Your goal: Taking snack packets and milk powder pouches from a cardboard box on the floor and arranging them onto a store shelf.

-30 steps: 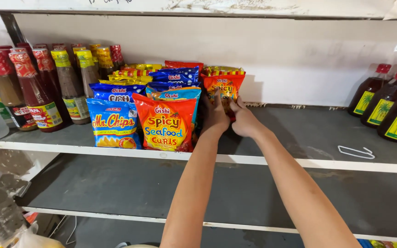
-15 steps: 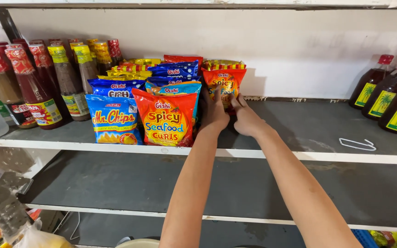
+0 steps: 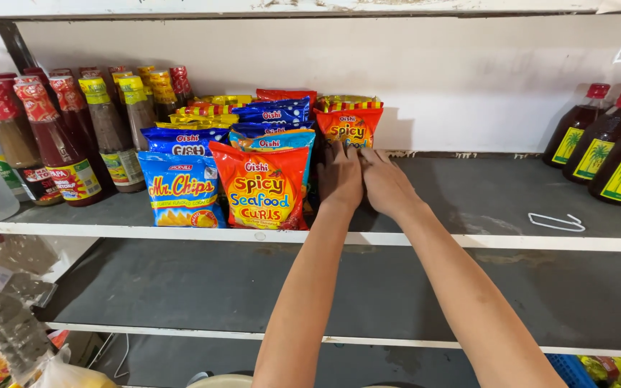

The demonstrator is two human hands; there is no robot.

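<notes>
2 hands [image 3: 362, 181] touch upright orange snack bag [image 3: 348, 128] w/ yellow-red top.

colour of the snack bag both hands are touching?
Orange snack bag with a yellow-and-red striped top edge; head view.

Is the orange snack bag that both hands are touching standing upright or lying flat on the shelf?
Upright. The orange bag stands on its bottom edge on the shelf, its front facing out, with the left hand and right hand at its base.
</notes>
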